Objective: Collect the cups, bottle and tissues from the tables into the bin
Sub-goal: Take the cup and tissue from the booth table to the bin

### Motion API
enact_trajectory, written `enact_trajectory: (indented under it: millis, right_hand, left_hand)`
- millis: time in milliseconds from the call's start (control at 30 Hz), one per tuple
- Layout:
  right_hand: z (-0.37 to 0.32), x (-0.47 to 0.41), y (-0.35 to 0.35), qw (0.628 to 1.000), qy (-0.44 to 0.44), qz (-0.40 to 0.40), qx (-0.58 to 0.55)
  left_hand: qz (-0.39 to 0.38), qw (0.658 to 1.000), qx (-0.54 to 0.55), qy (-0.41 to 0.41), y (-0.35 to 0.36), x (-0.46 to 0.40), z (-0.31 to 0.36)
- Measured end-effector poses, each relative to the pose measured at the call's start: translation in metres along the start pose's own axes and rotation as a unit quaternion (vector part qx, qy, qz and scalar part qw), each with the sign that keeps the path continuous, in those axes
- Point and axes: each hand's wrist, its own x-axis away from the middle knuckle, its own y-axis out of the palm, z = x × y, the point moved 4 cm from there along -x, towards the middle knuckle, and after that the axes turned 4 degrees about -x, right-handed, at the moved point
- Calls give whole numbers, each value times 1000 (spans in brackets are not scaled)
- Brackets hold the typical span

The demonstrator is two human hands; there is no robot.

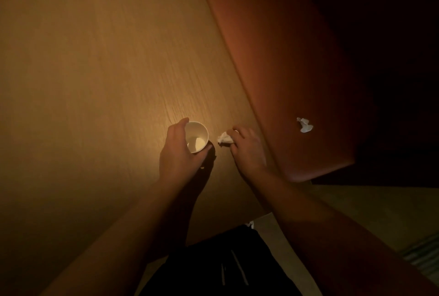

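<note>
1. My left hand (177,151) is wrapped around a white paper cup (196,136): thumb against the far-left side of the rim, fingers curled round the near-right wall. The cup stands upright, mouth open toward the camera, with a pale patch showing at the bottom inside; I cannot tell whether that is liquid or reflected light.
2. My right hand (247,147) has its fingers closed down onto a crumpled white tissue (224,139). The tissue sticks out from the fingertips on the left side, toward the cup. Tissue and cup sit near each other but do not touch.
3. Both items are at the near right part of a wooden table (95,70), just left of its right edge. Whether the cup base is on the surface or slightly lifted cannot be judged; a dark shadow lies beneath my left hand on the near side.
4. Right of the table edge runs a reddish-brown upholstered bench seat (285,58). A second crumpled tissue (304,125) lies on it, loose, well apart from my right hand and further right.
5. Both forearms are bare and come in from the near side. Between them, near the bottom, dark clothing (225,265) with two pale drawstrings is visible.
6. The lighting is dim and warm, brightest around the cup. The far right of the scene is too dark to read.
</note>
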Motion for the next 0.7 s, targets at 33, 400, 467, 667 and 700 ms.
enact_trajectory:
  millis: [33, 400, 467, 667, 700]
  right_hand:
    - [5, -1, -6, 1000, -5, 1, 8]
    - [166, 13, -78, 994, 99, 34, -27]
    - [203, 11, -94, 996, 82, 44, 1]
    - [313, -16, -96, 992, 118, -49, 0]
    - [328, -22, -93, 992, 119, -49, -8]
  left_hand:
    - [0, 1000, 0, 4, 3, -2, 8]
    - [-9, 997, 31, 64, 102, -35, 152]
    - [-10, 998, 33, 53, 134, -38, 180]
    - [-38, 998, 47, -23, 232, -49, 212]
    - [-40, 998, 35, -37, 246, -54, 210]
